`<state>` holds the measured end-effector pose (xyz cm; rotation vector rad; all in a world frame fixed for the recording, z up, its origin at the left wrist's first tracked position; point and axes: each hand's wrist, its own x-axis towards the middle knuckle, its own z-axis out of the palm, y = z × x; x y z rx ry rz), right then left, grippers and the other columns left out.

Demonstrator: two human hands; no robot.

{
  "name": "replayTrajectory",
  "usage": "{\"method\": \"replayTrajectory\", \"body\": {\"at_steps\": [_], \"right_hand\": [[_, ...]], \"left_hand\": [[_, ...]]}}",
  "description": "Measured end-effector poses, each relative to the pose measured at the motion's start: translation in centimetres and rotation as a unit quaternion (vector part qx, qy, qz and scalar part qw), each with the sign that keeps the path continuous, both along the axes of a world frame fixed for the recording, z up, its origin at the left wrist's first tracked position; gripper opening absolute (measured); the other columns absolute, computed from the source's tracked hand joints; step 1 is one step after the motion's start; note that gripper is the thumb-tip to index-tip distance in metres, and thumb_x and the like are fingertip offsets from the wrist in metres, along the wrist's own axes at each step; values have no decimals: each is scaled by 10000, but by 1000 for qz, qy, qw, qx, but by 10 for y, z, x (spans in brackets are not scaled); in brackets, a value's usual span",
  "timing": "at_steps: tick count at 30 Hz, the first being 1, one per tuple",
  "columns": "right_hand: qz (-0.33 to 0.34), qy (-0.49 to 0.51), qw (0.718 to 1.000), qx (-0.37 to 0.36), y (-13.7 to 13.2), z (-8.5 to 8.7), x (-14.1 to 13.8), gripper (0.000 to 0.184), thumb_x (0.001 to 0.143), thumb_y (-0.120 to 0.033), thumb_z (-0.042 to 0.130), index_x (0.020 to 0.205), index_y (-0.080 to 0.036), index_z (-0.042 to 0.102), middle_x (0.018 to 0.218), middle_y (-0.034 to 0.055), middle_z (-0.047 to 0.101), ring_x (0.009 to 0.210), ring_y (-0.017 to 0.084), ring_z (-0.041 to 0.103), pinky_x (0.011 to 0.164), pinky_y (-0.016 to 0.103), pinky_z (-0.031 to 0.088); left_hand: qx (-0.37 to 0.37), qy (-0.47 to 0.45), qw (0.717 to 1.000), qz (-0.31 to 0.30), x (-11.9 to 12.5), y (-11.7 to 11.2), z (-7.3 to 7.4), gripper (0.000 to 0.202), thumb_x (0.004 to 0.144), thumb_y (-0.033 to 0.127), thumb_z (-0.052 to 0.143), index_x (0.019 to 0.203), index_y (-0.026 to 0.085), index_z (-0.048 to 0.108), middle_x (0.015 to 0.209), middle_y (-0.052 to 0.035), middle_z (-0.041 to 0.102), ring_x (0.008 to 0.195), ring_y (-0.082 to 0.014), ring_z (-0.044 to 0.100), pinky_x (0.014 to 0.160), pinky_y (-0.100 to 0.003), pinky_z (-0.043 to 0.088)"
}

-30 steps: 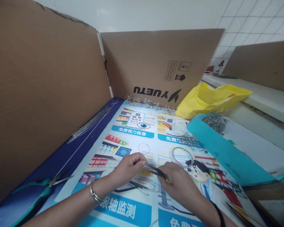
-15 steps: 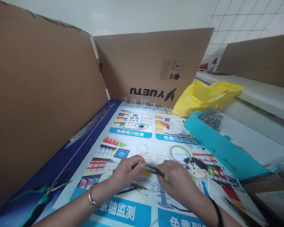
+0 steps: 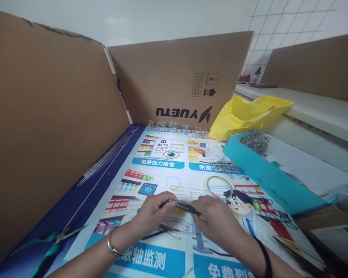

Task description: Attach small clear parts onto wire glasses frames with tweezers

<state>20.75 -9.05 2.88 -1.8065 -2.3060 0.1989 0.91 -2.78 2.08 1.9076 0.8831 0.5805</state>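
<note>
My left hand (image 3: 153, 213) is pinched closed on a thin piece of wire (image 3: 170, 201) at the nose of a pair of dark pliers (image 3: 190, 208). My right hand (image 3: 214, 218) is wrapped round the pliers' handles, where a bit of yellow shows under the palm. Both hands hover just above a printed poster mat (image 3: 162, 247). A small wire ring (image 3: 173, 182) and a larger wire ring (image 3: 219, 187) lie on the mat just beyond my hands. More bent wire lies under my left wrist.
Cardboard walls (image 3: 46, 116) stand at left and back. Teal-handled pliers (image 3: 50, 241) and straight wire rods (image 3: 104, 158) lie at the left. A teal tray (image 3: 266, 177) with wire scraps and a yellow bag (image 3: 246, 114) are at the right.
The view has drifted a little right and down. Both hands stay together on the wire and pliers, with barely any shift.
</note>
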Motion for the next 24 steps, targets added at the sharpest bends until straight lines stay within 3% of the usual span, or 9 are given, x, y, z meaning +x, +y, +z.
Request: {"method": "replayTrajectory", "body": {"at_steps": [11,24], "right_hand": [[10,6,1000,-8,-1,1,1,137,804,-201,499,769,-198,631,735,33,636,703,167,568,591,258,306],[24,11,1000,0,-2,-2,0,114,802,-186,497,762,-187,603,747,27,642,699,158,565,586,258,286]], "left_hand": [[-1,-4,1000,-21,0,0,4,207,876,289,453,802,169,604,676,5,561,595,-104,466,580,-209,378],[16,2,1000,-27,-2,1,5,204,873,253,448,802,169,620,729,-13,606,626,-112,500,604,-209,389]]}}
